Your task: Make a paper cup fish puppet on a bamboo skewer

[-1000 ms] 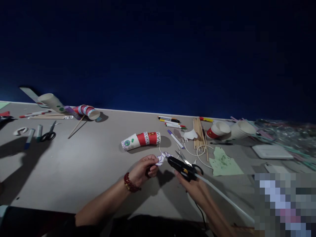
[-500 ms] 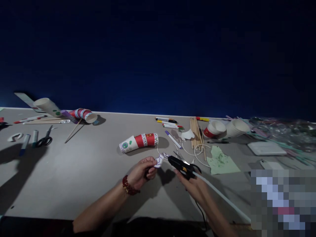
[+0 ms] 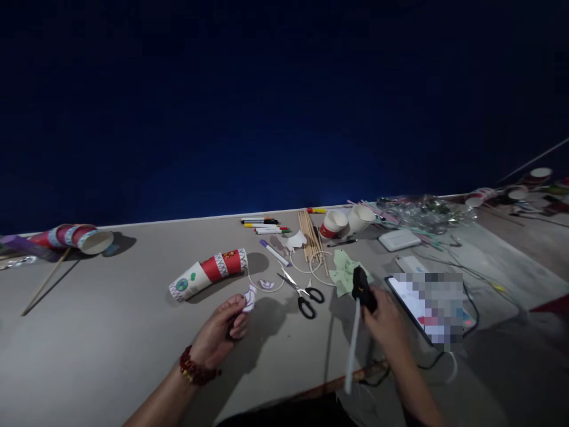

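Observation:
My left hand (image 3: 221, 338), a red bead bracelet on its wrist, pinches a small white paper piece with purple lines (image 3: 249, 298) over the grey table (image 3: 111, 320). My right hand (image 3: 387, 323) grips a black glue gun (image 3: 363, 289) with a white glue stick (image 3: 352, 347) jutting back from it; the gun is off to the right near the table's front edge. Between the hands lie black-handled scissors (image 3: 302, 292) and another small purple-lined paper scrap (image 3: 267, 284). A chain of decorated red-and-white paper cups (image 3: 207, 273) lies on its side just beyond my left hand.
Markers (image 3: 263, 226), wooden sticks (image 3: 310, 238), two paper cups (image 3: 344, 222), green paper (image 3: 345, 271) and a loop of white cord (image 3: 311, 261) lie at the back. A phone (image 3: 427, 305) with a blurred screen sits right of my right hand. More joined cups (image 3: 73, 236) lie far left.
My right hand has swung the glue gun away from the paper piece to the right. The view has turned right, bringing the phone and scissors into sight. My left hand keeps the paper.

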Demonstrator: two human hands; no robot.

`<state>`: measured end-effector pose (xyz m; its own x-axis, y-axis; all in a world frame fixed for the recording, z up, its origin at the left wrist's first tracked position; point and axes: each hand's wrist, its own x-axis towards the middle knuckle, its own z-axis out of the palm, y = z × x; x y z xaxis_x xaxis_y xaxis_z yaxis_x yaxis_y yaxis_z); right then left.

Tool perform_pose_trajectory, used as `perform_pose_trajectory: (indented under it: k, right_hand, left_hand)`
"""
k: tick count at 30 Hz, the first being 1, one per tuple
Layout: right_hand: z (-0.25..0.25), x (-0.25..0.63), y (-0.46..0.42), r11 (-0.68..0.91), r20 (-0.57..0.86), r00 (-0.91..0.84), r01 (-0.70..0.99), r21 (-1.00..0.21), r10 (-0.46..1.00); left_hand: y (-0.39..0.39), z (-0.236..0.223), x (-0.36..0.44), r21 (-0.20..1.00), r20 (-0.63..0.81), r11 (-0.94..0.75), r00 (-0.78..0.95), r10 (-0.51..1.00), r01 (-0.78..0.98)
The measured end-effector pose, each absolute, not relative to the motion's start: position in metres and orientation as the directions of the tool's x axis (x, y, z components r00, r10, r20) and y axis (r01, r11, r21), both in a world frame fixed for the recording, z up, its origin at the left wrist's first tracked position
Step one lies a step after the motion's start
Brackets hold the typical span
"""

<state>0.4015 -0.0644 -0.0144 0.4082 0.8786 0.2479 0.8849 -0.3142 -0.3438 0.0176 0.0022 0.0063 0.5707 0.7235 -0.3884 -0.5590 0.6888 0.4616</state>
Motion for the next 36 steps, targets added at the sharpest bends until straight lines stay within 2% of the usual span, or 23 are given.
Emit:
perform_pose_trajectory:
  k: [5,11,16,20,22,23,25,26,28,31,36]
  right_hand:
    - [-0.03,0.441,-0.07,-0.371,0.216,0.394,0.918,-0.137,0.894]
    - [-0.031,0.445,-0.054,-0.373,0.14,0.366,0.927,0.029,0.92]
    - [-0.018,0.438,-0.05,-0.332,0.084,0.327,0.941,0.066,0.941]
    - [0.001,0.432,-0.054,-0.351,0.127,0.34,0.934,0.072,0.932]
    - [0.015,0.42,-0.052,-0.341,0.192,0.337,0.94,-0.014,0.922]
    - [0.023,0.409,-0.05,-0.3,0.222,0.319,0.947,-0.117,0.921]
    - [0.038,0.379,-0.041,-0.151,0.229,0.272,0.887,-0.437,0.935]
    - [0.045,0.36,-0.035,-0.078,0.18,0.225,0.803,-0.591,0.957]
    - [0.058,0.318,-0.022,0.041,0.068,0.021,0.603,-0.797,0.997]
    - [0.067,0.261,-0.002,0.11,-0.022,-0.281,0.445,-0.888,0.959]
    - [0.064,0.216,0.019,0.196,-0.03,-0.445,0.452,-0.87,0.895]
  left_hand:
    - [0.002,0.007,0.021,0.478,-0.406,0.691,0.561,0.722,-0.543]
    - [0.002,0.006,0.021,0.5,-0.407,0.683,0.551,0.728,-0.533]
    - [0.003,0.006,0.021,0.518,-0.42,0.685,0.545,0.726,-0.513]
    - [0.002,0.006,0.022,0.59,-0.396,0.656,0.54,0.743,-0.47]
    - [0.002,0.007,0.023,0.658,-0.391,0.629,0.526,0.755,-0.414]
    - [0.001,0.007,0.023,0.696,-0.392,0.61,0.512,0.764,-0.378]
    - [0.001,0.008,0.024,0.775,-0.384,0.559,0.482,0.787,-0.295]
    - [0.001,0.009,0.024,0.818,-0.356,0.51,0.462,0.813,-0.267]
    - [0.0,0.014,0.024,0.873,-0.314,0.443,0.459,0.831,-0.205]
    - [-0.001,0.023,0.021,0.919,-0.283,0.373,0.44,0.852,-0.131]
    - [-0.004,0.041,0.01,0.98,-0.161,0.195,0.403,0.901,-0.044]
